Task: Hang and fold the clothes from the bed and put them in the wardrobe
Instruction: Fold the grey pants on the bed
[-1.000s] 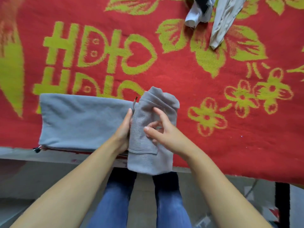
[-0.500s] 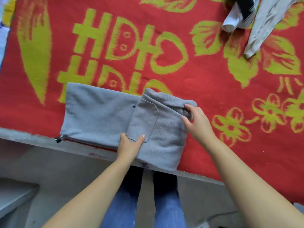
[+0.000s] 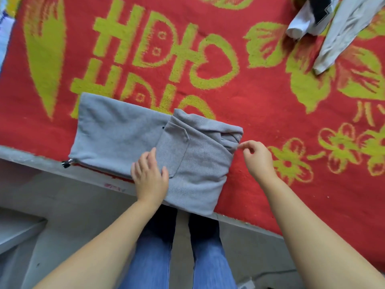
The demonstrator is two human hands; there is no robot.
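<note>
A grey garment [image 3: 116, 134] lies along the near edge of the bed, its right part folded over into a thick flap [image 3: 200, 161] with a pocket on top. My left hand [image 3: 149, 175] rests flat on the flap's left edge, fingers straight. My right hand [image 3: 257, 158] hovers just off the flap's right corner, fingers loosely curled, thumb and forefinger close to the cloth but holding nothing. A small black zip pull [image 3: 66, 163] hangs at the garment's lower left corner.
A red blanket with yellow-green letters and flowers [image 3: 270, 113] covers the bed. White and black clothes [image 3: 312, 19] and a pale garment [image 3: 343, 34] lie at the far right. The bed's grey edge [image 3: 31, 161] runs below; my legs in jeans stand against it.
The right part of the grey garment was folded over to the left and laid flat. My right hand let go of the flap's corner; my left hand flattened on its left edge.
</note>
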